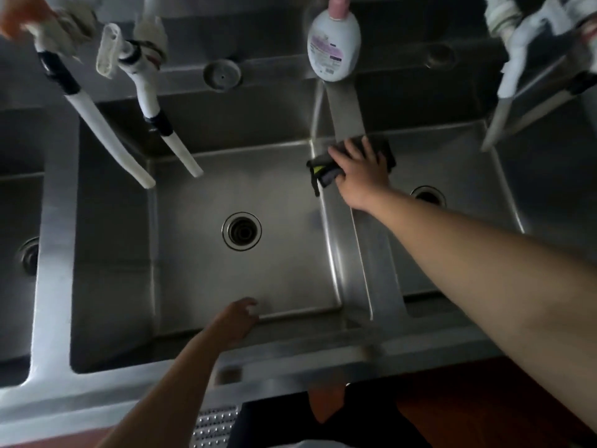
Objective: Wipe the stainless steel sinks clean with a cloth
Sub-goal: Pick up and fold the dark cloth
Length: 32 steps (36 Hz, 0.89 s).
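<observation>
Cloth: the dark grey cloth [326, 171], with a yellow-green patch at its near edge, lies on the far end of the steel divider [355, 253] between the middle sink [200, 279] and the right sink [478, 163].
Right hand: the right hand [361, 174] lies flat on top of the cloth, fingers spread and fairly straight, pressing it onto the divider; cloth shows past the fingertips and beside the thumb.
Left hand: the left hand [237, 320] rests on the near rim of the middle sink, well apart from the cloth, fingers loosely curled over the edge, holding nothing.
Sinks: brushed stainless steel, square basins with rounded corners, dull sheen; a round ringed drain [241, 231] sits in the middle sink's floor.
Bottle: a white plastic bottle [334, 43] with a pink cap stands on the ledge beyond the divider, past the cloth.
Hoses: two white tubes [93, 118] with black bands hang over the middle sink, left of the divider.
</observation>
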Tool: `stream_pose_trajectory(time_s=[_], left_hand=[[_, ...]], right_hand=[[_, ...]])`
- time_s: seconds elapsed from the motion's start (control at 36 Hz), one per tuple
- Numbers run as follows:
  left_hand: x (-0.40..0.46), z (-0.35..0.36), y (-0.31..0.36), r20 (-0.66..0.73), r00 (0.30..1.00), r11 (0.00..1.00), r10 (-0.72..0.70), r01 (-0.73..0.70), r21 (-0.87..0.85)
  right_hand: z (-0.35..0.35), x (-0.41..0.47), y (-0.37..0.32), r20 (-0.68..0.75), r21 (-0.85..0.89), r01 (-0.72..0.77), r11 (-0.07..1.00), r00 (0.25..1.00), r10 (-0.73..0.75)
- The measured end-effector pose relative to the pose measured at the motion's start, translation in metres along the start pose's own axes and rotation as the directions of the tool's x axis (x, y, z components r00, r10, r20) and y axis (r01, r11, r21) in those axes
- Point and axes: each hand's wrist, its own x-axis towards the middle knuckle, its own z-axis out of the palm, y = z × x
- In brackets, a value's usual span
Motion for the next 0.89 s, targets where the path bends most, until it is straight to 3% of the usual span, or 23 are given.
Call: stream_pose_trajectory(time_s=[0.08,0.14,0.22,0.28,0.53,0.67,0.72,0.81,0.89], left_hand=[[-0.025,0.003,0.025,-0.003,0.999,0.999,0.044,-0.044,-0.017],[-0.048,0.011,0.038,-0.080,0.992,0.993,0.100,-0.104,-0.047],[-0.081,0.031,0.050,-0.223,0.960,0.983,0.168,-0.146,0.112],[-0.099,0.051,0.057,-0.269,0.943,0.978,0.197,-0.170,0.124],[-0.150,0.133,0.078,-0.433,0.859,0.949,0.272,-0.315,-0.030],[-0.170,0.163,0.101,-0.359,0.874,0.902,0.326,-0.402,-0.159],[-0.181,0.172,0.114,-0.322,0.876,0.869,0.358,-0.439,-0.227],[-0.203,0.181,0.135,-0.342,0.844,0.818,0.414,-0.509,-0.267],[-0.230,0.187,0.156,-0.394,0.782,0.738,0.483,-0.605,-0.297]], right_hand=[[0.022,-0.068,0.013,0.019,-0.036,0.072,0.997,0.997,-0.071],[0.038,-0.114,0.023,0.052,-0.036,0.120,0.992,0.992,-0.118],[0.060,-0.178,0.039,0.096,-0.036,0.184,0.982,0.979,-0.180],[0.071,-0.213,0.049,0.104,-0.029,0.219,0.975,0.971,-0.215],[0.059,-0.292,0.094,0.251,0.079,0.321,0.944,0.910,-0.331],[0.012,-0.302,0.121,0.434,0.091,0.226,0.970,0.867,-0.243],[-0.008,-0.306,0.134,0.440,0.196,0.161,0.967,0.868,-0.233],[-0.037,-0.312,0.157,0.317,0.444,0.044,0.895,0.926,-0.203],[-0.069,-0.327,0.174,0.155,0.756,-0.067,0.651,0.985,-0.079]])
